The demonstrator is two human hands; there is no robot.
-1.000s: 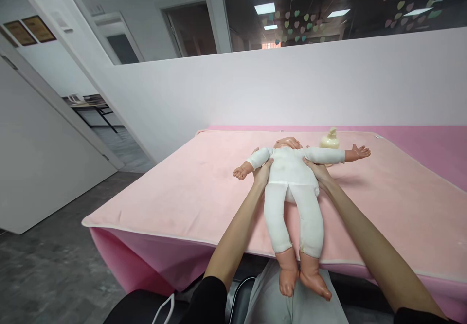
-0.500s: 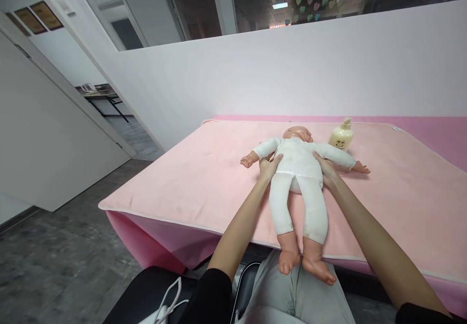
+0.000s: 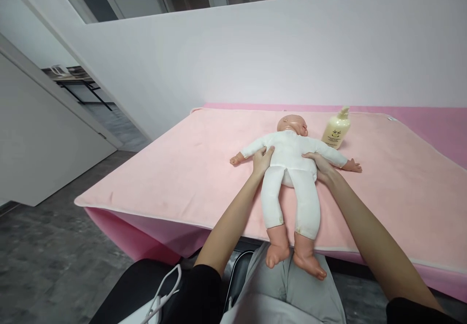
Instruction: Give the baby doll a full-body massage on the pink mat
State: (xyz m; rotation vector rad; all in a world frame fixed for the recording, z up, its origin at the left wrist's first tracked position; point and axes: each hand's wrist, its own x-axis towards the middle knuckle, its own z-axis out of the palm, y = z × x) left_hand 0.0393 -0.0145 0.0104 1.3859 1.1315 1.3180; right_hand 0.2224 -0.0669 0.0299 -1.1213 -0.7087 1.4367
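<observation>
A baby doll (image 3: 290, 153) with a white cloth body lies on the pink mat (image 3: 175, 163), its head away from me and its arms spread wide. Its feet reach past the mat's near edge, over my lap. My left hand (image 3: 261, 161) grips the doll's left-hand side below the arm, thumb on top. On the other side my right hand (image 3: 319, 164) holds the torso the same way. The fingers beneath the body are hidden. Behind the doll's right-hand arm stands a pale yellow pump bottle (image 3: 336, 128).
A white wall (image 3: 255, 61) rises behind the table, with windows above. A grey door (image 3: 47, 134) stands at the left. Beside my lap is a black seat (image 3: 124, 285) with a white device and cable (image 3: 160, 299) on it.
The doll's torso and head have come down flatter onto the mat, with both hands still around its sides. The bottle shows more fully, and the view has tilted downward.
</observation>
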